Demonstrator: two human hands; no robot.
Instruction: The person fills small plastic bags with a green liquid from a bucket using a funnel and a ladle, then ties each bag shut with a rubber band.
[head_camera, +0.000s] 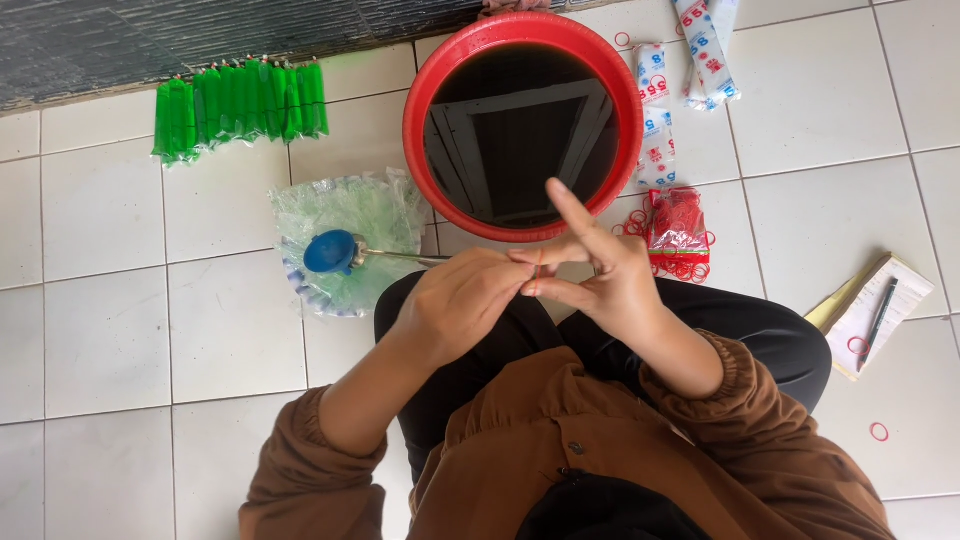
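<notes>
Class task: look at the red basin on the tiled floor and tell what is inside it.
The red basin holds dark liquid nearly to the rim. Its surface mirrors a window-like frame, so anything lying beneath cannot be seen.

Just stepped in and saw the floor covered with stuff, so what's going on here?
A person in a brown jacket sits on the white tiled floor, both hands together over their lap. The left hand and right hand seem to be working a small rubber band between the fingers. In front stands a red basin of dark liquid, with a blue ladle resting on a stack of plastic bags. A row of filled green tubes lies behind, and a bag of red rubber bands sits beside the basin.
</notes>
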